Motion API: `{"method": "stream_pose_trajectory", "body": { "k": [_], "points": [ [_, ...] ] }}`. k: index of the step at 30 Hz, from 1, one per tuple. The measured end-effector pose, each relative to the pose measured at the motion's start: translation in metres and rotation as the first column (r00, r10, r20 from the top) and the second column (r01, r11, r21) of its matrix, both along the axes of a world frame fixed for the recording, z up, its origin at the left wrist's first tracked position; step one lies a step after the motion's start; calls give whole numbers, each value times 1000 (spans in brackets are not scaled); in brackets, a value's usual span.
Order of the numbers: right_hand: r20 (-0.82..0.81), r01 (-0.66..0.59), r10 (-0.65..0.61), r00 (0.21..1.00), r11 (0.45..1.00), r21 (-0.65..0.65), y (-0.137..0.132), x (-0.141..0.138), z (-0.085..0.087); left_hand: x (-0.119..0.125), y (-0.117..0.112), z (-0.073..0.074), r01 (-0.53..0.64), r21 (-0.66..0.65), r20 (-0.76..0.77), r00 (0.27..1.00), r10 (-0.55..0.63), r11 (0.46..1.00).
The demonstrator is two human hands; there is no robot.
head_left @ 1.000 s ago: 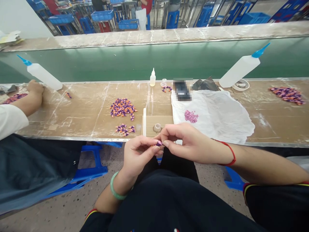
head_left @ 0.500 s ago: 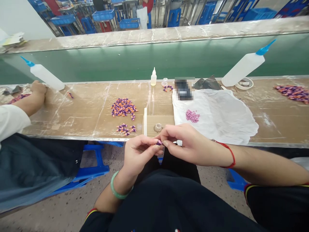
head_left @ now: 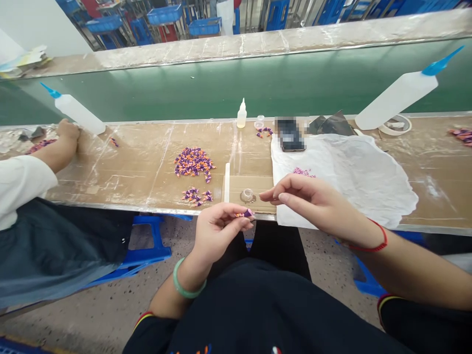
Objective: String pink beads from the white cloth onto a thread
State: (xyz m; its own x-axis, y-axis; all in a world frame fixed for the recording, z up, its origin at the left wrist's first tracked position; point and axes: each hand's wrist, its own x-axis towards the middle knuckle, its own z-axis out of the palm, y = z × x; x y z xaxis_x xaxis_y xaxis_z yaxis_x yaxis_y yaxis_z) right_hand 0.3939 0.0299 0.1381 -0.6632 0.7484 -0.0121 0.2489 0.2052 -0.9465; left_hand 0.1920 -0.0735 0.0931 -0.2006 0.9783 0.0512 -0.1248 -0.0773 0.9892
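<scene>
My left hand (head_left: 217,230) pinches a small purple and orange piece (head_left: 248,213) just below the bench's front edge. My right hand (head_left: 306,196) hovers over the edge of a white cloth (head_left: 354,172), fingers loosely curled with thumb and forefinger close together; nothing shows between them. Just behind it on the cloth lies a small heap of pink pieces (head_left: 303,171). A large pile (head_left: 193,161) and a small pile (head_left: 197,196) of purple and orange pieces lie on the bench. A small clear round cap (head_left: 247,195) and a white stick (head_left: 227,182) sit between my hands and the piles.
A small glue bottle (head_left: 242,113) stands at the back. Big squeeze bottles with blue nozzles lie tilted at the left (head_left: 75,110) and right (head_left: 398,96). A neighbour's arm (head_left: 55,150) rests on the bench at left. A dark phone (head_left: 291,134) lies on the cloth.
My right hand has let go of the piece and moved up and right over the cloth. My left hand keeps the piece. The view shifted slightly.
</scene>
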Motion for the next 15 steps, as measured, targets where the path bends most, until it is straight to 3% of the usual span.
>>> {"method": "stream_pose_trajectory", "body": {
  "k": [3,6,8,10,15],
  "points": [
    [13,83,-82,997,996,-35,6,13,-11,-23,8,-16,7,43,-336,942,7,999],
    [64,180,-177,982,982,-56,13,28,-25,-62,18,-37,-22,48,-706,706,49,999],
    [101,246,-238,966,966,-82,17,37,-35,-87,26,-47,-69,-12,-844,536,27,998],
    [126,305,-291,948,946,-110,20,43,-44,-106,35,-53,-112,-73,-903,430,-18,991],
    [137,378,-360,923,915,-141,21,51,-56,-119,70,-50,-244,-216,-909,404,-103,946]
  ]
}}
